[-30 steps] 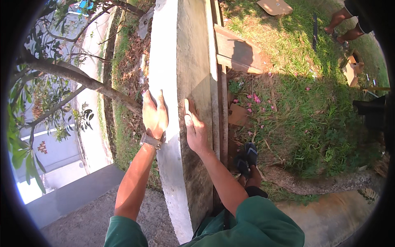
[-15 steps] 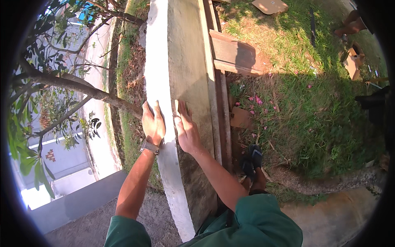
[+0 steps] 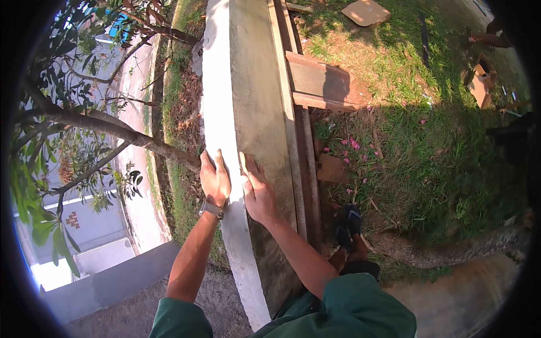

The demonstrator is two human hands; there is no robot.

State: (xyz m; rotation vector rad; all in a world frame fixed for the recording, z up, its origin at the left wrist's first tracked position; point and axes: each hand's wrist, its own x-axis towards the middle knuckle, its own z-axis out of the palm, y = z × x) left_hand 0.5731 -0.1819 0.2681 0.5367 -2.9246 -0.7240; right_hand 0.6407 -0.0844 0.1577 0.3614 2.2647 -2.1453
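Note:
My left hand (image 3: 215, 179), with a watch (image 3: 212, 209) on its wrist, lies over the white top (image 3: 218, 84) of a long wall. Its fingers are stretched out, pointing away from me along the left edge. Flat against the wall's bare grey-tan side (image 3: 259, 96) rests my right hand (image 3: 260, 197), just right of the top's corner. Its fingers point away too, and sunlight catches a pale strip by the index finger. Whether that strip is skin or a thin piece under the finger, I cannot tell.
A tree branch (image 3: 141, 141) reaches the wall beside my left hand. Right of the wall run wooden strips (image 3: 304, 169) and a reddish-brown channel-shaped board (image 3: 318, 79). Cardboard (image 3: 366, 12) lies on the grass. Another person's leg (image 3: 489, 39) shows at far right.
The view has shifted, so the scene sits slightly lower. Both hands have slid a little toward me along the wall, keeping the same pose.

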